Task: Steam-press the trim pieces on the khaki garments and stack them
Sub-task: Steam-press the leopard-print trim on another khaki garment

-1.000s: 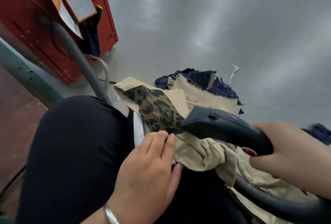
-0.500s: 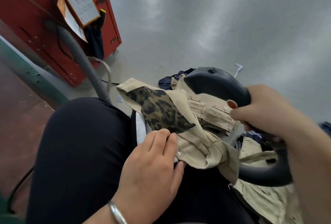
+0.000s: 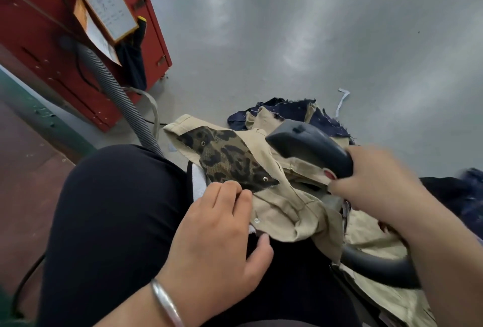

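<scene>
Currently the khaki garment (image 3: pixel 285 211) lies across the person's lap (image 3: pixel 112 222), camo trim piece (image 3: pixel 230 159) face up on top of it. Left hand (image 3: pixel 219 235) presses flat on the garment's near edge, fingers straight, fingertips touching the trim's lower edge. Right hand (image 3: pixel 379 185) has a closed grip round the handle of the steam iron (image 3: pixel 311 146), which sits just right of the trim; can't tell if its base touches fabric. More khaki and navy pieces (image 3: pixel 287 112) are piled on the floor (image 3: pixel 313 26) beyond the trim. Grey hose (image 3: pixel 117 97) runs left of the trim, up to a red cabinet (image 3: pixel 65 39).
</scene>
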Demonstrator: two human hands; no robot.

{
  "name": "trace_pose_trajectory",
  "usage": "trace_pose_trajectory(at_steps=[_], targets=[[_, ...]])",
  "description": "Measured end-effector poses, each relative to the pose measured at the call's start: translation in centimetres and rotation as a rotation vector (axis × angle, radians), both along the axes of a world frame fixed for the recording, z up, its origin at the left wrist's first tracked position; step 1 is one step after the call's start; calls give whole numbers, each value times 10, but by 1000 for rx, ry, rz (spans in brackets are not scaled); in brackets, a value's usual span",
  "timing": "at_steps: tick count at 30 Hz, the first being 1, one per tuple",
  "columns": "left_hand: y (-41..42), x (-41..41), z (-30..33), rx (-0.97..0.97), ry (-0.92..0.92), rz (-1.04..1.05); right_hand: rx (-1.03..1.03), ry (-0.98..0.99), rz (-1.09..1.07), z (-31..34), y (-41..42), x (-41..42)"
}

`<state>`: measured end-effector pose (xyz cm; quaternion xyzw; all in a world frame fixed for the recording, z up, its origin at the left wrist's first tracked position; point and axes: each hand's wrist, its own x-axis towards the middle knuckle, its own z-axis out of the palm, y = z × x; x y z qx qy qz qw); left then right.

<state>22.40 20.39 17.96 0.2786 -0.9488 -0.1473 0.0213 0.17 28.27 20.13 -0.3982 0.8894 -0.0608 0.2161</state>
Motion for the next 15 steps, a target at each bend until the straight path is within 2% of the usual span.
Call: trace_pose_trajectory(at_steps=[2,5,7,9,12,15], targets=[[-5,-2,7,13,-22,-14,-66,-37,-47,-1,-10,-8],[-25,-10,14,-96,-77,-74,-161,-128,-77,5,-6,-12],[-49,-23,17,-141,-122,-152,-169,-134,-56,6,2,-10],[-79,-38,19,-100,-172,-183,-157,-123,-59,5,11,-9],[-125,-59,19,15,-284,-119,-148,-172,-113,6,22,-9],[-156,-69,17,-97,-478,-210,-158,-201,-145,9,31,-9]])
